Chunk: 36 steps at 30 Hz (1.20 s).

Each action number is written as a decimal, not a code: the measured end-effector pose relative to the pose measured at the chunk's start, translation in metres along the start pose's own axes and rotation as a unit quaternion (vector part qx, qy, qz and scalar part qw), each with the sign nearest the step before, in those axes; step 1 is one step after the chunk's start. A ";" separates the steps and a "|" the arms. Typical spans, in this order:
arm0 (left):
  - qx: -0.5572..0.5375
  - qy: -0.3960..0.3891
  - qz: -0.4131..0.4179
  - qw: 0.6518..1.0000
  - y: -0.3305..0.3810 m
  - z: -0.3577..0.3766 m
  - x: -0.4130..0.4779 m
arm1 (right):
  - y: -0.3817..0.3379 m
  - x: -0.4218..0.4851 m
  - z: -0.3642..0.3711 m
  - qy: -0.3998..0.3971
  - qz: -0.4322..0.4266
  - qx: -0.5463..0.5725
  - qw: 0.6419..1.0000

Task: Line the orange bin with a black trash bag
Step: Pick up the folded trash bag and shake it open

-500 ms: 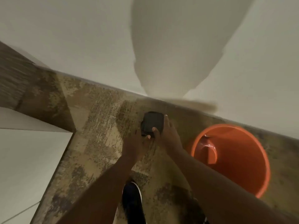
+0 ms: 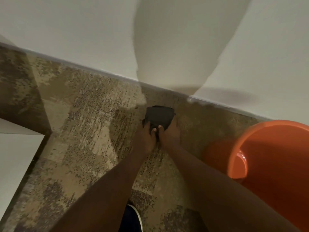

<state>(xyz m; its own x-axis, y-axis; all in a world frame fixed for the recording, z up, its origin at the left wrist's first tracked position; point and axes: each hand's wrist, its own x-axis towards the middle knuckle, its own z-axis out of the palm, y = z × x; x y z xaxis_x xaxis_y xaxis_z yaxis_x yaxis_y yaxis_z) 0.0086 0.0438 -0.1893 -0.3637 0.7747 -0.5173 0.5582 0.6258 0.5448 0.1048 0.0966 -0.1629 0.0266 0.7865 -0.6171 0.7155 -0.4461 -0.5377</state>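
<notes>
A folded black trash bag (image 2: 158,117) is held out in front of me over the carpet, close to the wall. My left hand (image 2: 145,136) pinches its lower left edge and my right hand (image 2: 168,133) grips its lower right edge, thumbs nearly touching. The orange bin (image 2: 274,195) stands upright on the floor to the right, its round mouth open and its inside bare, cut off by the frame's right edge.
Mottled brown carpet (image 2: 83,131) covers the floor. A white wall (image 2: 83,39) with a pale baseboard runs across the back. A white cabinet or counter (image 2: 15,161) juts in at the left. My dark shoe (image 2: 132,220) shows at the bottom.
The view has shifted left, so the bin now sits farther right and closer. Both hands have drawn together on the folded bag.
</notes>
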 end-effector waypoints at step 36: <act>-0.652 -0.065 -0.132 0.744 0.209 -0.260 -0.203 | -0.166 -0.250 -0.236 -0.073 -0.028 0.353 0.932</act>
<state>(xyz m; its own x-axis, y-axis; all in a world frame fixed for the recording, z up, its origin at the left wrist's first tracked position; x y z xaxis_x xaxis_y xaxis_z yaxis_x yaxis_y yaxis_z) 0.0055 0.0410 0.2015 -0.2089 0.6470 -0.7333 -0.7489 0.3764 0.5454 0.1443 0.0751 0.2164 -0.1302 0.7736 -0.6201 0.0726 -0.6163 -0.7841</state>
